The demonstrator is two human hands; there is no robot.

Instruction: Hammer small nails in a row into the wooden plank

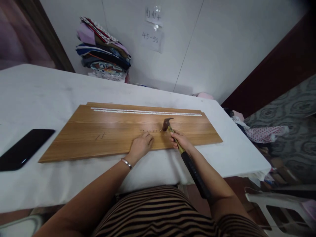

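A long wooden board [118, 125] lies flat across the table in front of me. My right hand [181, 141] is wrapped round a claw hammer [186, 158], high on its yellow shaft near the head; the black grip points back toward my body. The rusty hammer head is at the board, just right of a short row of small nails [150, 130]. My left hand [142, 144] rests on the board right below that row, its fingers curled down; whether they hold anything is hidden. Two white measuring strips [148, 112] run along the board's far side.
A black phone [26, 149] lies on the white-covered table [66, 89] left of the board. Folded clothes [103, 49] are stacked by the wall, where handwritten paper sheets [151, 39] hang. A white plastic chair [278, 210] stands at the lower right.
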